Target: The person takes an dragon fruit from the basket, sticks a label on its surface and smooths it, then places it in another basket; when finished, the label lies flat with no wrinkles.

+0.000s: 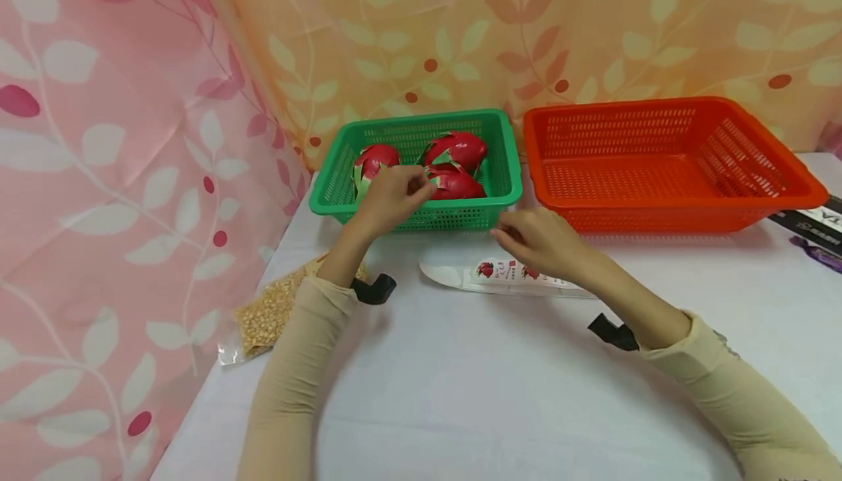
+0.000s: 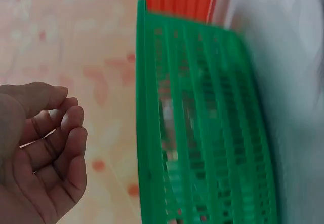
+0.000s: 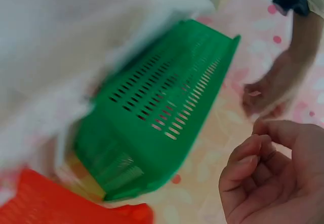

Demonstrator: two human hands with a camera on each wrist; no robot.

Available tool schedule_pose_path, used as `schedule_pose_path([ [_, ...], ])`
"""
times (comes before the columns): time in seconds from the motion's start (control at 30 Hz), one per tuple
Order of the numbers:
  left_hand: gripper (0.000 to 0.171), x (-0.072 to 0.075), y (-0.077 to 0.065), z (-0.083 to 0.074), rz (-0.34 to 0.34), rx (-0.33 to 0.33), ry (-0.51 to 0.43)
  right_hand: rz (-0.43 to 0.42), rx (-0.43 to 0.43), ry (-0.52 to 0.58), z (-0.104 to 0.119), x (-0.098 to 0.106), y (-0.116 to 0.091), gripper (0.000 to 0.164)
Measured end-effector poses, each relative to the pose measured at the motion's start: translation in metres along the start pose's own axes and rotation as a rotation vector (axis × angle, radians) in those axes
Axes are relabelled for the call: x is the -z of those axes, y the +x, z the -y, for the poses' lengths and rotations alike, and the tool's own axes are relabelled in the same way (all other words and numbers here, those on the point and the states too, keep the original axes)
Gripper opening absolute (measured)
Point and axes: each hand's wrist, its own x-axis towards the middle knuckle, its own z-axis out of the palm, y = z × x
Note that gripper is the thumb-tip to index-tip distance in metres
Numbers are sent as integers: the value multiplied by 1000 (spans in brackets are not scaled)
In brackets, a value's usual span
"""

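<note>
My left hand [image 1: 393, 196] hovers above the front rim of a green plastic basket [image 1: 329, 203], its fingers loosely curled and holding nothing. Inside the basket lie three red dragon fruits [image 1: 459, 150] with green scales; my left hand partly covers the view of them. Just off the basket's front right corner is my right hand [image 1: 546, 243], also loosely curled. Its palm [image 3: 273, 183] shows bare in the right wrist view. Beneath it on the table lies a flat strip of clear packaging [image 1: 454, 276] printed with dragon fruit pictures, partly hidden by the right forearm.
A red-orange basket [image 1: 658, 219] stands to the right of the green one. At the left, a clear bag of yellowish kernels [image 1: 266, 313] lies partly under my left forearm. A black box [image 1: 812, 226] and a purple wrapper [image 1: 816, 253] lie at the far right. Patterned curtains [image 1: 421, 28] hang behind.
</note>
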Motion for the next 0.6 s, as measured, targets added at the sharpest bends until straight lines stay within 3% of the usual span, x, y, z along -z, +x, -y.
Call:
schedule_pose_path([
  [0.1,18,9,12,18,1,96,22,-83,20,21,1,5,25,12],
  [0.2,18,15,13,32,-12,158,44,-91,-9,37,-3,9,54,12],
  [0.27,18,17,8,36,-28,170,69,-60,-50,39,-9,9,74,17],
  [0.4,27,18,-12,35,-70,199,93,94,-122,31,-21,5,107,36],
  [0.47,33,17,-23,32,-61,267,-22,176,-135,17,-26,1,120,46],
  [0.6,44,7,-41,32,112,463,-520,323,-162,1,-34,-9,137,64],
])
